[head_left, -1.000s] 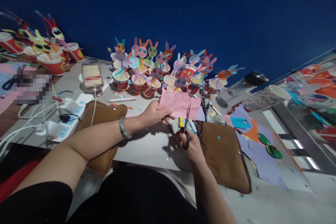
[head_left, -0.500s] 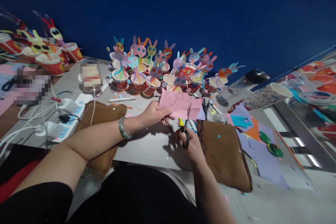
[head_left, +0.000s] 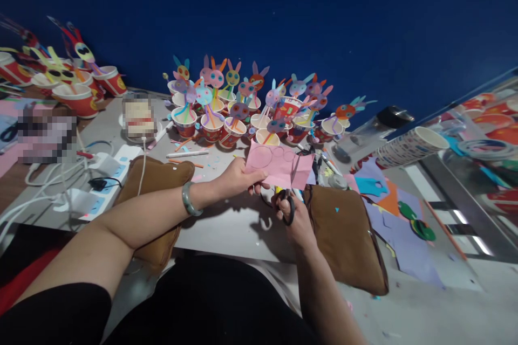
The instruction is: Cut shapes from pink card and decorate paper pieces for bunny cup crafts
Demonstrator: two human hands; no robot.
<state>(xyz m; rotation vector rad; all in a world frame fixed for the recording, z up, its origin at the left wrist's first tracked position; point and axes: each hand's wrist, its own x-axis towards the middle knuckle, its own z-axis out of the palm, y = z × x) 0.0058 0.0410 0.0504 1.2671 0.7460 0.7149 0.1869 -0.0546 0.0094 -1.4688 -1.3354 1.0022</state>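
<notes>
While the far left looks the same as half a second ago, with at least four red cups (head_left: 76, 103), one power strip (head_left: 114, 179) and one brown cushion (head_left: 159, 177) on the tabletop (head_left: 226, 230), the change is at the scissors. Left hand (head_left: 239, 175), one bangle (head_left: 188, 198) on its wrist: closed, thumb on top and fingers under, pinching one pink sheet (head_left: 270, 172) by its lower-left part, same spot as before. Sheet is held above the tabletop, in front of more than ten rabbit cups (head_left: 184, 125), overlapping, exact count unclear. Three circles drawn on it, one large, two small. One pair of scissors (head_left: 291, 207): blade now reaches higher up the sheet, right of the small circles. Right hand (head_left: 299, 221) curled round the handles, fingers in the loops. Further right: second cushion (head_left: 343, 237), one bottle (head_left: 361, 136), one cup stack (head_left: 413, 148), two green pieces (head_left: 423, 230).
</notes>
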